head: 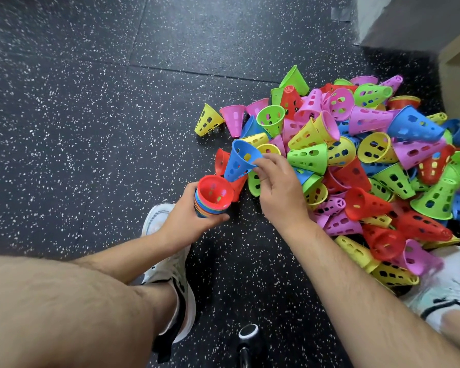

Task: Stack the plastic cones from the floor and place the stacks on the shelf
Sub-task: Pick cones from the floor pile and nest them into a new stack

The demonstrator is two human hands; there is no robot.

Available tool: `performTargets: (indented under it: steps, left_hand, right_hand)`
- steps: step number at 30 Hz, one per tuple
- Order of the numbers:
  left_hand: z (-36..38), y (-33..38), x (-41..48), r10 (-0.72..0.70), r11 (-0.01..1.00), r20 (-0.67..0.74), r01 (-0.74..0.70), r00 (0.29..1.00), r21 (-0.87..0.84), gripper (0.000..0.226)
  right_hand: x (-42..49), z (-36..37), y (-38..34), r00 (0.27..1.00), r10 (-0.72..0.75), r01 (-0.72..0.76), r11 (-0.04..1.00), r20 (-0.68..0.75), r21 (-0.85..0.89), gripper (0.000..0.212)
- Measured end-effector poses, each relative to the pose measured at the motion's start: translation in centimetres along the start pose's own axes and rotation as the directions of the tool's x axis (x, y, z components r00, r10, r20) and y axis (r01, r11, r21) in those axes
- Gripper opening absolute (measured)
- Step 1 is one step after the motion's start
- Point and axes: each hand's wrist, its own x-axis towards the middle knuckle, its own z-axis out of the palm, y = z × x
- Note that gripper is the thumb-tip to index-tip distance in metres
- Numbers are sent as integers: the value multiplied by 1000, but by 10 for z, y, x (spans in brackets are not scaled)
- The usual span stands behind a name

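Right hand [279, 192] fingers pinching blue cone [241, 162] by rim, holding it tilted just above stack [214, 195]. Left hand [194, 221] fingers curling round stack. Loose pile [369, 166] lying beyond fingertips. Risk: thin rim pinch slipping, or tilted cone jamming askew.

The left hand [187, 220] and right hand [280, 193] are bare. The left forearm [133, 248] and right forearm [343, 264] are uncovered, with fine dark hair. The left leg [64, 309] is bare and hairy too. The left sneaker [168, 269] is white with a thick white sole and black collar and side markings. The right sneaker [446, 285] is white with a thin black line and a faint teal tint.
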Motion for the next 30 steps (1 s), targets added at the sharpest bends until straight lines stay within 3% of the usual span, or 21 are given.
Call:
performTargets:
  steps: [7, 9, 12, 14, 16, 20, 26, 30]
  left_hand:
    - [6, -2, 3, -18, 1000, -1, 18, 1000, -23, 72]
    - [8, -1, 5, -19, 999, 1, 19, 1000, -33, 74]
    - [9, -1, 9, -16, 998, -20, 15, 1000, -57, 69]
    - [6, -4, 9, -18, 997, -51, 14, 999, -78, 68]
    - [2, -9, 7, -22, 997, -50, 18, 998, -78, 69]
    - [1, -14, 6, -20, 998, -51, 17, 998, -56, 69]
    - [6, -21, 8, -28, 997, -44, 25, 999, -67, 70]
    - [4, -22, 8, -26, 996, -75, 19, 997, -91, 69]
  right_hand:
    - [3, -1, 3, 997, -14, 13, 1000, -73, -13, 30]
    - [2, 2, 3, 991, -123, 128, 987, 53, -100, 25]
    - [-4, 13, -2, 906, -259, 320, 937, 333, -143, 22]
    - [-8, 17, -8, 883, -148, 221, 968, 445, -117, 30]
    - [-10, 19, -9, 889, -28, 86, 991, 457, -107, 36]
    - [-10, 28, 0, 907, 2, 94, 974, 422, -206, 33]
    - [-8, 32, 3, 856, 114, 84, 932, 504, -353, 42]
    - [-9, 37, 3, 890, 97, 74, 934, 445, -350, 48]
